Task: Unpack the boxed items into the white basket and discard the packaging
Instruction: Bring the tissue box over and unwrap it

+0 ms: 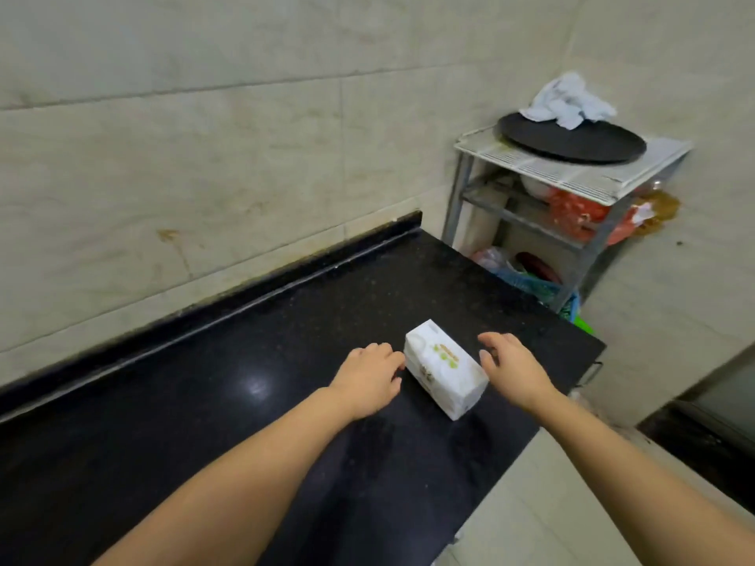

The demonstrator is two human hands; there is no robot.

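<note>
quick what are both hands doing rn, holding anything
Left hand: open, fingertips at the left side of the white box, not gripping.
Right hand: open, beside the box's right side, holding nothing.

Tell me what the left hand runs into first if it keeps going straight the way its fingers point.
The left hand points right and slightly away, so it would most likely meet the near long side of the white box; its fingertips already look almost against it.
</note>
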